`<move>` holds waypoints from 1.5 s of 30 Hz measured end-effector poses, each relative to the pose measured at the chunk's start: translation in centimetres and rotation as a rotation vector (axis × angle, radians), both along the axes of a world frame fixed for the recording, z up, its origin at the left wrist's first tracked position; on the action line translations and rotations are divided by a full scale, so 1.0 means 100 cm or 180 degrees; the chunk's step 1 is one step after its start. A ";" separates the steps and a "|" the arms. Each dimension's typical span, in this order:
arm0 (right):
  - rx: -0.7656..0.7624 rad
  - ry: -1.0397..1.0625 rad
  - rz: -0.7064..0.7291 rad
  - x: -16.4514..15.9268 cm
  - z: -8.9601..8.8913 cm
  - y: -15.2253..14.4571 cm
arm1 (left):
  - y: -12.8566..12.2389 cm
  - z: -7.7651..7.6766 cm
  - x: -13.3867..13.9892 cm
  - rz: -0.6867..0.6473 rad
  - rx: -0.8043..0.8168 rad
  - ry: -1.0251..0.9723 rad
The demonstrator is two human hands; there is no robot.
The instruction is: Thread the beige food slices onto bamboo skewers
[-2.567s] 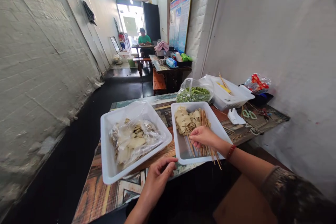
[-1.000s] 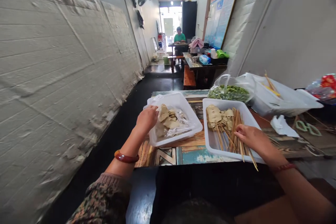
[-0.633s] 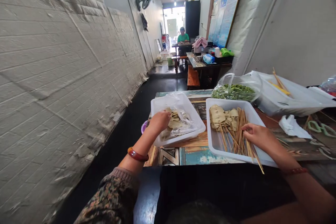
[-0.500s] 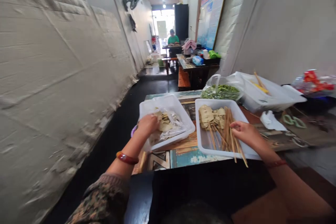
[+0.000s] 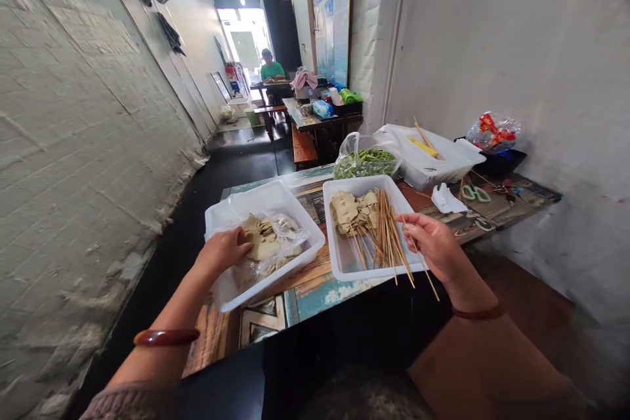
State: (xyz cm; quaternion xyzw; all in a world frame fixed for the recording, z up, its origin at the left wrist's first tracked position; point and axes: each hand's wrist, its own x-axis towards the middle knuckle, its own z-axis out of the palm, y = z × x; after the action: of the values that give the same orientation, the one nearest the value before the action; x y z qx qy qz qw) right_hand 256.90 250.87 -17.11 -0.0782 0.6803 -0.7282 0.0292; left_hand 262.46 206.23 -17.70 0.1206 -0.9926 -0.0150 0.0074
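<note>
My left hand (image 5: pixel 224 253) reaches into the left white tray (image 5: pixel 283 283), its fingers closed on the edge of a beige sheet of what looks like tofu skin (image 5: pixel 263 243). More such sheets lie there in a clear plastic bag (image 5: pixel 288 231). In my right hand (image 5: pixel 432 244) a thin wooden skewer (image 5: pixel 432 282) is pinched between thumb and fingers, pointing down past the right tray (image 5: pixel 339 264). That tray holds a bundle of loose skewers (image 5: pixel 388 230) and, beside it, folded beige pieces (image 5: pixel 347 209) threaded on sticks.
Behind the right tray stand a bag of green vegetables (image 5: pixel 369 163) and another white container (image 5: pixel 433 167). To the right lie a crumpled white bag (image 5: pixel 447 199) and green-handled scissors (image 5: pixel 475 193). A person (image 5: pixel 272 67) sits at a far table.
My view has swung to the right. My right hand has drawn a skewer away from the bundle. The left hand remains at the beige sheets, now with its fingers at their edge.
</note>
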 end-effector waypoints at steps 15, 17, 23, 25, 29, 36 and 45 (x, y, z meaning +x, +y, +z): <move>-0.0319 -0.0257 0.0560 0.088 -0.001 -0.050 | 0.003 0.016 0.029 0.0130 0.2662 0.1074; -0.0314 -0.0405 0.0803 0.095 -0.009 -0.060 | 0.010 0.020 0.037 0.0139 0.3084 0.1367; -0.0301 -0.0696 0.1373 0.116 -0.026 -0.082 | 0.051 0.027 0.060 0.0238 0.4491 0.1826; -0.0244 -0.0706 0.1437 0.121 -0.029 -0.089 | 0.065 0.026 0.065 0.0285 0.5219 0.1752; -0.0096 -0.0682 0.1491 0.127 -0.031 -0.101 | 0.086 0.020 0.067 0.0394 0.6138 0.1688; 0.0383 -0.0429 0.1631 0.129 -0.036 -0.113 | 0.099 0.005 0.078 0.0243 0.6507 0.1670; 0.0562 -0.0191 0.2045 0.129 -0.041 -0.134 | 0.100 -0.004 0.108 0.0584 0.6188 0.1654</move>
State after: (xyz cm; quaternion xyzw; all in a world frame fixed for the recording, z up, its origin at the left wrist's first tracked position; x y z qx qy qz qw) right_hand 269.78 237.45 -21.17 -0.2642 0.6802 -0.6220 0.2839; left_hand 273.29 216.28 -18.12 0.1432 -0.5045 -0.8425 0.1230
